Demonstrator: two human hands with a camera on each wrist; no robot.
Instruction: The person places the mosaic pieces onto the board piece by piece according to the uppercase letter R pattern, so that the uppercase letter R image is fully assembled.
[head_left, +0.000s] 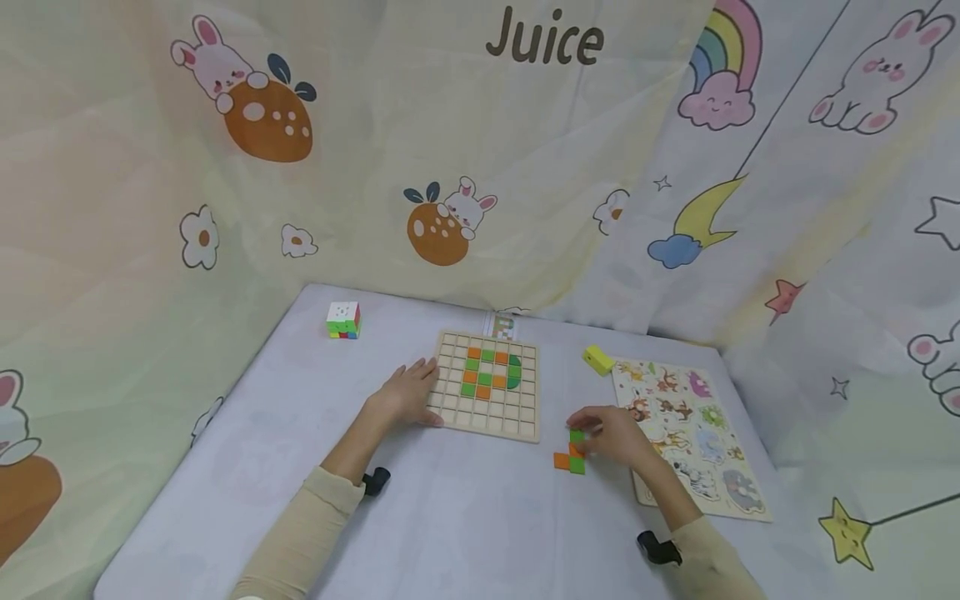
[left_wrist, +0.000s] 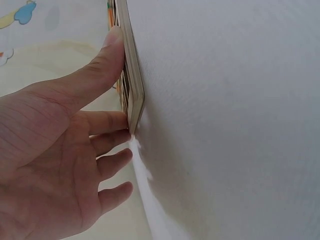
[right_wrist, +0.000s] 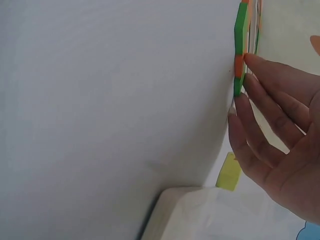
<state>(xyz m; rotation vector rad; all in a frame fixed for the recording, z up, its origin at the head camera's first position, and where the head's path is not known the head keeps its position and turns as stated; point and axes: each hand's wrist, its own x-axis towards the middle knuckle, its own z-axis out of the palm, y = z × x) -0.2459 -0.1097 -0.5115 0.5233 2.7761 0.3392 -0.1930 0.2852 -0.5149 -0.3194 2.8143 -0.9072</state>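
A square wooden grid board (head_left: 486,422) lies on the table, with orange and green tiles (head_left: 485,379) set in its squares. My left hand (head_left: 405,393) rests at the board's left side, thumb near the front corner, fingers fairly straight against the edge. To the board's right, several loose orange and green tiles (head_left: 577,465) lie touching one another. Over them is my right hand (head_left: 611,435); in the right wrist view its thumb and fingertips touch an orange tile (right_wrist: 239,65) and a green tile (right_wrist: 237,86), fingers loosely bent. Part of the tiles is hidden by the fingers.
An animal puzzle board (head_left: 708,417) lies beneath and right of my right forearm. A yellow block (head_left: 598,360) sits at its far left corner. A puzzle cube (head_left: 343,320) stands at the back left. Behind the grid board is a small pattern card (head_left: 502,326), before a printed curtain.
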